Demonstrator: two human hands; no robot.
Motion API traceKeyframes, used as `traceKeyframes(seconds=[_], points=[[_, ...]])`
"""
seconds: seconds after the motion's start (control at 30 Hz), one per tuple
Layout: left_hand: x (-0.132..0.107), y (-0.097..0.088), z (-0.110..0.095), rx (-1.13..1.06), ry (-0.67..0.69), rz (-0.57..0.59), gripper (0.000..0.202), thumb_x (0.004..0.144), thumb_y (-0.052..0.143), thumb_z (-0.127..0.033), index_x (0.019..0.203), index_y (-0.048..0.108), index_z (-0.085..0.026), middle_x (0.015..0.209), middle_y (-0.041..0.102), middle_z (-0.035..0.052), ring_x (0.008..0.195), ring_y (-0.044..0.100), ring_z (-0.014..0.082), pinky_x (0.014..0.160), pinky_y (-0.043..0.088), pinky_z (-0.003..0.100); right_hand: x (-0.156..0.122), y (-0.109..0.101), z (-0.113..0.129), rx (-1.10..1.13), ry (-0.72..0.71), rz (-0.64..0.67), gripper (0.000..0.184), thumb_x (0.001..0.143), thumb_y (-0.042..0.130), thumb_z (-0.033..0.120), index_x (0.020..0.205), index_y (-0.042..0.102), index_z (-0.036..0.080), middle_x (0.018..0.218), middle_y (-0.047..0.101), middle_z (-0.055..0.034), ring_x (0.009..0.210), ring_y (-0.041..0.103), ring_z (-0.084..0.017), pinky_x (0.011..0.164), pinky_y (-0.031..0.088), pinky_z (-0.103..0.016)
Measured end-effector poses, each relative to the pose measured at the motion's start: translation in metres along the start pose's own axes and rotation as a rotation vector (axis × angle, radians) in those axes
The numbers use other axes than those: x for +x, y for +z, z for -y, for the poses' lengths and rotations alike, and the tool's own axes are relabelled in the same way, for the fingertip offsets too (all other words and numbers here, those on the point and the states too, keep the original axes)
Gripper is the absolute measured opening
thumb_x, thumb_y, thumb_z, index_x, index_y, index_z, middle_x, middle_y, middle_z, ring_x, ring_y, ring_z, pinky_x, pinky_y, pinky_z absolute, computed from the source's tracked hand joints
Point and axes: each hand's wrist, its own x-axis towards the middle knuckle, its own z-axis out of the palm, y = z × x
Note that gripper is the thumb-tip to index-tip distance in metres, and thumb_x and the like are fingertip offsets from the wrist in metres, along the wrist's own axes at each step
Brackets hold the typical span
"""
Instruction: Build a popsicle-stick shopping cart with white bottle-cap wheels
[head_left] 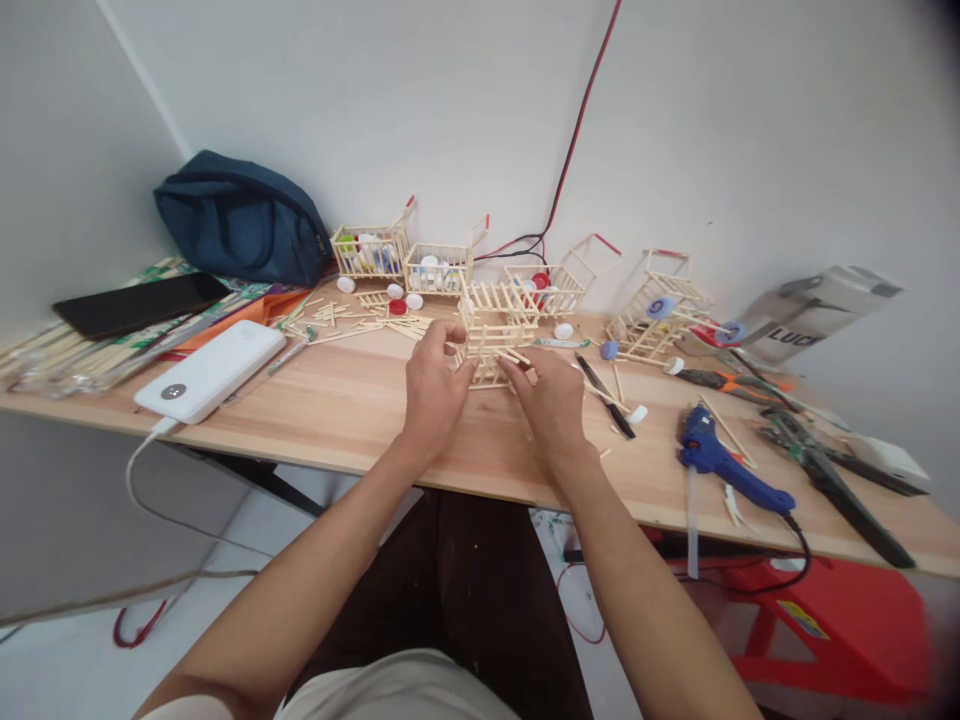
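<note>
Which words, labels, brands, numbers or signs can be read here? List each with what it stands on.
"LUC", then a last letter I cannot make out for certain: grey-and-white carton.
Too small or blurred to read:
marks in the dark round patch on the white power bank;
the mark on a blue bottle cap;
the yellow sticker on the red stool.

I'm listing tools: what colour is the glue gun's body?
The glue gun's body is blue; see the head view.

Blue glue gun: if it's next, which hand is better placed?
Right, probably: the glue gun lies to that side, nearer the right hand. The left hand is farther away, at the left of the stick frame.
</note>
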Motion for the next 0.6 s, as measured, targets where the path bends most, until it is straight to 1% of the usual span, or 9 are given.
traceKeyframes(seconds=[0.17, 0.27, 0.43, 0.6], points=[[-0.002, 0.002, -0.002, -0.01, -0.021, -0.033, 0.032, 0.074, 0.068, -0.009, 0.096, 0.049, -0.023, 0.101, 0.062, 0.0009, 0.09, 0.059, 0.0164, 0.078, 0.047, 0.029, 0.001, 0.0, 0.003, -0.074, 0.015, 0.0, 0.028, 0.096, 0.055, 0.039, 0.08, 0.07, 0.02, 0.077, 0.073, -0.0049, 0.073, 0.063, -0.02, 0.072, 0.039, -0.03], [-0.004, 0.005, -0.004, 0.019, -0.012, -0.047, 0.033, 0.073, 0.071, -0.011, 0.092, 0.047, -0.023, 0.097, 0.06, 0.0003, 0.087, 0.057, 0.0168, 0.077, 0.046, 0.029, 0.002, 0.0, 0.004, -0.106, 0.023, 0.018, 0.028, 0.096, 0.056, 0.037, 0.077, 0.068, 0.02, 0.076, 0.072, -0.0052, 0.073, 0.062, -0.02, 0.07, 0.038, -0.03], [-0.006, 0.01, -0.003, 0.055, -0.025, -0.049, 0.035, 0.073, 0.074, -0.013, 0.089, 0.045, -0.023, 0.089, 0.056, -0.0021, 0.082, 0.055, 0.0159, 0.076, 0.043, 0.029, 0.003, -0.002, 0.006, -0.135, 0.035, 0.063, 0.024, 0.095, 0.057, 0.034, 0.08, 0.068, 0.019, 0.08, 0.073, -0.0062, 0.076, 0.062, -0.021, 0.071, 0.037, -0.03], [-0.001, 0.012, -0.003, 0.07, -0.047, -0.059, 0.038, 0.072, 0.076, -0.014, 0.086, 0.042, -0.023, 0.084, 0.053, -0.0044, 0.077, 0.051, 0.0138, 0.074, 0.041, 0.028, 0.004, -0.003, 0.009, -0.2, 0.023, 0.054, 0.022, 0.095, 0.059, 0.031, 0.08, 0.068, 0.019, 0.079, 0.073, -0.007, 0.077, 0.062, -0.022, 0.071, 0.036, -0.031]])
